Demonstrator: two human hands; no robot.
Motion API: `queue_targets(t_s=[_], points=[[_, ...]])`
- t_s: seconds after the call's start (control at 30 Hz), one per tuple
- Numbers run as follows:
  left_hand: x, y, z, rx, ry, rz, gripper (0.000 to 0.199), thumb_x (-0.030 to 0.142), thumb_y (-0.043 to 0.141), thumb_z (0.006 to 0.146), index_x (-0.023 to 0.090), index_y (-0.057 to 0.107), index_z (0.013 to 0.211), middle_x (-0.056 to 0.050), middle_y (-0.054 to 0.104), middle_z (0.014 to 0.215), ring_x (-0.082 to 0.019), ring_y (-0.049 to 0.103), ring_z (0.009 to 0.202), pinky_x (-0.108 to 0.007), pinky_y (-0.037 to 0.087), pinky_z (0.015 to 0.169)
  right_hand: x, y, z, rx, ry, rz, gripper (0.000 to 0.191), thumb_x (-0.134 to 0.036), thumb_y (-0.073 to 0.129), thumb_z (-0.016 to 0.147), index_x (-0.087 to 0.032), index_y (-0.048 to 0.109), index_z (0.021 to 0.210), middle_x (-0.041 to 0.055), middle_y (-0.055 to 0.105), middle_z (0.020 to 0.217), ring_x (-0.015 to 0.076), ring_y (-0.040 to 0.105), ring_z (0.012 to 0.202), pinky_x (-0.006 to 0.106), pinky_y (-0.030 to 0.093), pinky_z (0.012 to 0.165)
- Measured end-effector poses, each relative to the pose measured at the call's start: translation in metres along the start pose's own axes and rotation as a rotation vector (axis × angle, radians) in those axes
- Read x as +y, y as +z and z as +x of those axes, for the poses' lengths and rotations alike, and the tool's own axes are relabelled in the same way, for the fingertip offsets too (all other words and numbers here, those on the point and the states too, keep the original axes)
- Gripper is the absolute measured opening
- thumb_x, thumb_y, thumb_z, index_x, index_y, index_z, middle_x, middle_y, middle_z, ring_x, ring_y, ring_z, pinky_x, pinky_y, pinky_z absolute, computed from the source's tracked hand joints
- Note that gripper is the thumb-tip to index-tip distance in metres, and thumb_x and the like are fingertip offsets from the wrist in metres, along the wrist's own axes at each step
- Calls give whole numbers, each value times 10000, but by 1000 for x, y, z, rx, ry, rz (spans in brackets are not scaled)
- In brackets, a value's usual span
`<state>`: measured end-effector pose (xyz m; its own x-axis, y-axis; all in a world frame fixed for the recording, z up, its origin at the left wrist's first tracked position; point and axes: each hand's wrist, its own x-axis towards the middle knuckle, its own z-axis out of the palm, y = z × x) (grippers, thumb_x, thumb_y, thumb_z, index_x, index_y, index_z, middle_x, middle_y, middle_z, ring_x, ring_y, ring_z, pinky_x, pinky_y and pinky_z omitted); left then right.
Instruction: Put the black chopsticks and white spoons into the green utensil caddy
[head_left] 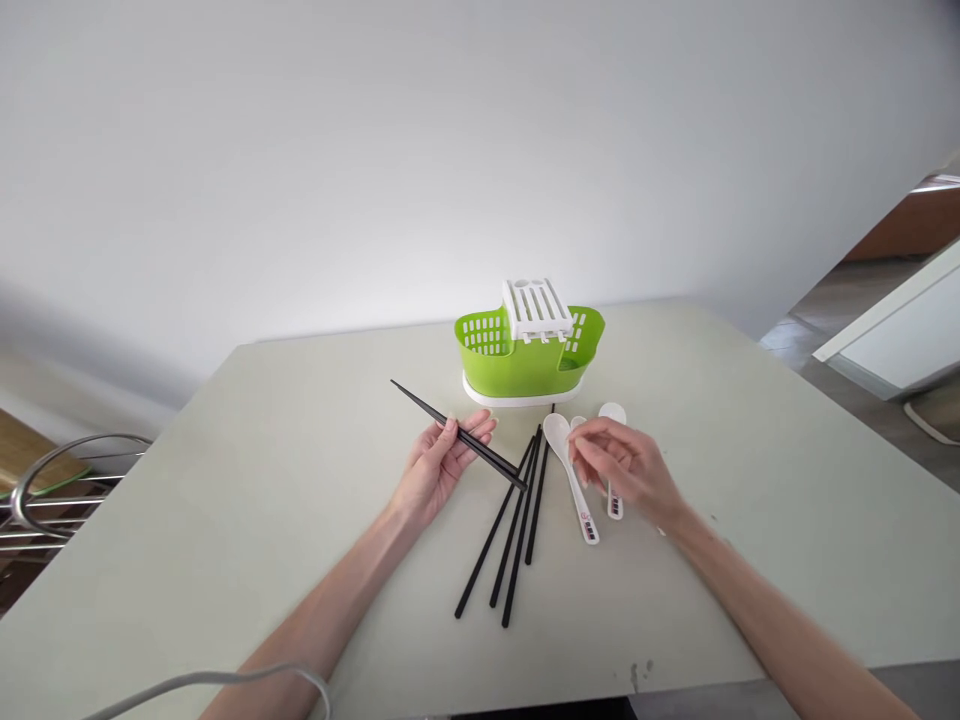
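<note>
Across the middle of the head view, I am watching both hands working above a pale table (337, 400). Left hand (435, 465), left of centre: thumb is pressing down on the held chopsticks (487, 455), pinning them across the palm side, while the other fingers are lying extended beneath. Grip is closed at the thumb; fingers are otherwise loose.

Axis of the held chopsticks: running diagonally, thin tips pointing to the upper left of the frame, thick ends pointing to the lower right. Those thick ends are reaching over the loose chopsticks (514, 575), which are fanning down toward the lower centre.

Right hand (626, 465), right of centre: fingers are curling inward, thumb near the index finger. I am seeing nothing clearly held; whether the fingertips are touching anything, I cannot tell. Key relation, as I am judging it: the thick ends are lying to the left of the right hand and are facing its side, with the near white spoon (556, 432) lying between. The thumb hold is sitting partway along the shafts, nearer the left arm. The right hand is closer to the spoons than to the held chopsticks.

Two more spoons are showing: a small bowl (577, 423) just beside the near one, and a far-right spoon (613, 412) partly hidden by the right hand. Beyond them, upper centre, the green basket (525, 378) is standing upright, its white slotted top (544, 327) bridging the middle.
</note>
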<state>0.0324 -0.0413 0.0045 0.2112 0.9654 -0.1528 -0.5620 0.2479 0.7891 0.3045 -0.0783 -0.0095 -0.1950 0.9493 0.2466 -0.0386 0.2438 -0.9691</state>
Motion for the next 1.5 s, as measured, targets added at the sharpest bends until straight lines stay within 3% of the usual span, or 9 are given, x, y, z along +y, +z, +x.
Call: queue_targets(t_s=[0.13,0.27,0.43,0.67,1.0,1.23,1.4,1.5], points=[[-7,7,-6,-34,-48,-15,177,283,707,985,126,646,932,-198,741,1298,-285,726,1206,-421,566,1098,0,10,-4,-236,29,-35,234,-390,671,1002,-243,666,1185,31,733,921,121,667,594,266,541,536],[-11,11,-7,-49,-67,-18,195,302,738,963,129,652,938,-196,735,1311,-295,713,1231,-431,550,1119,1,12,-4,-313,82,-102,424,-417,804,899,-257,652,1261,51,783,999,148,720,692,284,591,638],[-13,8,-5,-44,-87,-5,210,326,761,945,139,666,942,-180,737,1316,-296,696,1260,-447,531,1147,-1,13,-4,-285,181,-149,411,-487,822,863,-274,697,1191,48,802,969,174,732,709,290,593,620],[-15,7,-6,-35,-101,44,230,345,755,950,140,651,936,-185,734,1318,-300,691,1268,-455,531,1140,-1,13,-2,-258,213,-134,390,-505,827,854,-278,711,1150,33,798,934,171,731,678,287,582,608],[-13,12,-8,-99,-106,90,288,384,782,925,127,654,958,-199,752,1271,-324,713,1225,-467,565,1091,0,8,-1,-217,176,-133,295,-480,782,904,-260,718,1090,27,801,903,170,723,658,288,560,596],[-14,10,-7,-110,-90,113,275,379,781,926,127,685,975,-190,754,1271,-315,720,1215,-452,570,1091,-4,8,-1,-216,113,-186,268,-476,633,1008,-240,723,1100,59,814,1005,164,722,620,309,589,599],[-17,11,-7,-62,-52,133,298,391,794,913,141,656,997,-177,766,1250,-308,719,1219,-462,555,1108,-3,10,-2,-175,66,-316,273,-487,603,1017,-254,707,1111,36,802,862,185,729,636,316,602,626],[-18,11,-7,-59,-37,153,309,401,788,917,143,640,1003,-177,762,1258,-302,720,1218,-456,558,1100,-1,11,-2,-175,75,-337,274,-512,624,1000,-265,700,1090,28,802,874,180,726,635,308,599,625]])
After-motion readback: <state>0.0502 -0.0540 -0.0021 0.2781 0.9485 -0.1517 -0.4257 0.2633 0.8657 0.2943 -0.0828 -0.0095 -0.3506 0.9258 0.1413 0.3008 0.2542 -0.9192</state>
